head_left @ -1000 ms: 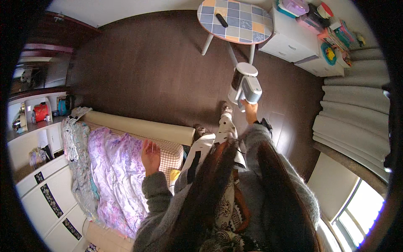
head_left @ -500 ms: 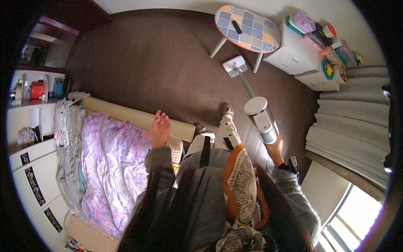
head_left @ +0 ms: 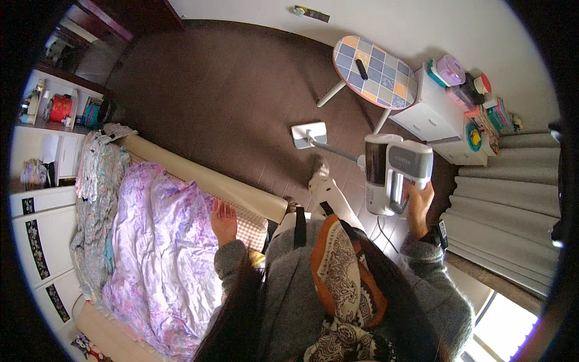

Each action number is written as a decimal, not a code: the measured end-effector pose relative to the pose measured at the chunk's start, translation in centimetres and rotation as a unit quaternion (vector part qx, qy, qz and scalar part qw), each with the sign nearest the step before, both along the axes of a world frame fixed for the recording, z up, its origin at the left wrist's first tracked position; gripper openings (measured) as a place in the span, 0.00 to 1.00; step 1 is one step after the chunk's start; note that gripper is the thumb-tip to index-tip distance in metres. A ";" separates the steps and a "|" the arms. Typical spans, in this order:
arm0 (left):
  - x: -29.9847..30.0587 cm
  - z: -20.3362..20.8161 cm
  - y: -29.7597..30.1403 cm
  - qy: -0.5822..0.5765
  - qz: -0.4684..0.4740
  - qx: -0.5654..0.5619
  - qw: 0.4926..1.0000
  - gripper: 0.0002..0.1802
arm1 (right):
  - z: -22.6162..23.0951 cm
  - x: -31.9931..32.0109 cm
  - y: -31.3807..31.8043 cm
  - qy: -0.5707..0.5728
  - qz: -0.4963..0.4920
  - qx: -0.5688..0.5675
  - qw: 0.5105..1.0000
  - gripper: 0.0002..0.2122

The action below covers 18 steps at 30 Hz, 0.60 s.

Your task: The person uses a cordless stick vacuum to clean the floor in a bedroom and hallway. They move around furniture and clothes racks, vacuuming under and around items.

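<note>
My right hand (head_left: 420,202) is wrapped round the handle of a white and grey stick vacuum cleaner (head_left: 377,176). A grey tube runs from its body to a flat white floor head (head_left: 309,134), which rests on the dark floor ahead of my feet. A thin black cord hangs below the vacuum's body. My left hand (head_left: 224,221) holds nothing; its fingers are stretched out beside the bed's edge, above the checked cloth (head_left: 252,223).
A purple and white quilt (head_left: 163,253) covers the bed at left. Ahead right stands an oval tiled-pattern table (head_left: 377,72) bearing a black remote (head_left: 361,69). White drawers (head_left: 429,117) with boxes and books adjoin it. A grey curtain (head_left: 506,193) hangs at right. Shelves (head_left: 57,120) line the left.
The vacuum's floor head has swung left and nearer my feet. Its body has turned sideways, moving slightly right with my right hand. My left hand has lowered a little.
</note>
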<state>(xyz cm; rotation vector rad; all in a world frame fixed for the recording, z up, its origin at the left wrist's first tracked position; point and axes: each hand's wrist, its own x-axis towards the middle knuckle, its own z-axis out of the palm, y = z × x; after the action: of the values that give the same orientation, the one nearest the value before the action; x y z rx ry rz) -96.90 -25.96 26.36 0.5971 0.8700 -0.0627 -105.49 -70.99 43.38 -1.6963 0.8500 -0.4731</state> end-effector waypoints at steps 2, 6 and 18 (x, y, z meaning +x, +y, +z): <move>0.7 -0.3 -0.4 -0.004 0.023 -0.010 1.000 0.22 | 0.1 1.7 -0.3 0.001 0.000 0.006 1.000 0.11; 3.7 -0.1 -1.9 0.007 0.044 -0.009 0.999 0.20 | 0.7 5.0 -2.0 -0.005 0.028 0.040 0.999 0.11; 21.2 6.1 -10.5 -0.092 0.024 -0.004 0.995 0.18 | -2.9 25.0 -11.9 -0.085 -0.046 0.039 0.995 0.08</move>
<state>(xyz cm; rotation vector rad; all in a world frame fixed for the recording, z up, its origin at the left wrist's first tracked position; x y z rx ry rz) -75.75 -36.42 32.50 0.5656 0.7037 0.0320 -80.52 -82.94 40.46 -1.5266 0.8134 -0.6296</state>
